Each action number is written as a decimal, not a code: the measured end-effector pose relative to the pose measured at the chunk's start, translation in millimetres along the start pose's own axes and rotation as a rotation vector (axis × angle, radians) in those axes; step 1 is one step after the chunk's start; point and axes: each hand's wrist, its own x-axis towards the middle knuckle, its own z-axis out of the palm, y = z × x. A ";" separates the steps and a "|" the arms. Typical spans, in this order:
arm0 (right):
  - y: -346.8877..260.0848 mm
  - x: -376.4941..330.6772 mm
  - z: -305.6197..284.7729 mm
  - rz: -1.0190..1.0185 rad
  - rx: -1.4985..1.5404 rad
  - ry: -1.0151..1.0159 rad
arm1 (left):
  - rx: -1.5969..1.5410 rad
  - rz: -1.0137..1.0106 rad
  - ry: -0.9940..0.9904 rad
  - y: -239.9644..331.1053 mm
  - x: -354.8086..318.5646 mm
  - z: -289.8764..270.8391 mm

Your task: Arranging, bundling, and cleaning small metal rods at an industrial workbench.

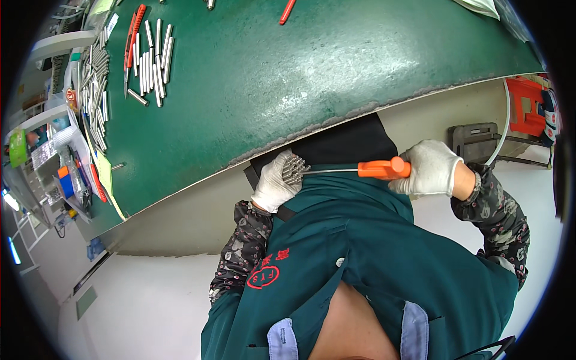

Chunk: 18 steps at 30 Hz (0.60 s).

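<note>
Below the table edge point(336, 123), both hands point(277, 182) point(429, 168) work unobstructed.

2 gloved hands point(276, 183), 1 orange-handled screwdriver point(384, 169), 2 red utility knives point(133, 36)

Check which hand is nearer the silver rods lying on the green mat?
Left. The left hand sits at the mat's near edge, closer to the silver rods; the right hand is farther off, gripping the orange-handled tool.

White knit gloves, dark patterned arm sleeves, teal work jacket with red emblem.
</note>
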 end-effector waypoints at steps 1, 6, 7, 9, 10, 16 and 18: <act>-0.1 1.3 1.8 -0.001 0.000 -0.002 | -0.003 -0.003 -0.009 -2.7 -1.2 0.0; 0.4 4.3 2.1 0.001 -0.058 0.029 | -0.089 -0.023 0.005 2.4 -0.2 1.9; -1.2 2.8 3.3 0.001 -0.058 0.026 | -0.046 0.005 0.011 1.2 0.0 1.7; -3.4 -0.6 4.3 0.018 -0.048 -0.014 | -0.076 0.013 0.012 -3.5 0.1 3.0; -1.7 -0.5 5.2 0.017 -0.050 -0.017 | -0.104 0.023 0.010 -4.8 -0.7 3.5; 5.9 5.8 11.9 -0.041 0.024 0.103 | -0.020 -0.003 0.002 -2.8 -1.7 0.4; 9.8 7.0 14.5 -0.032 -0.017 0.113 | -0.017 -0.003 0.021 1.4 -1.6 0.6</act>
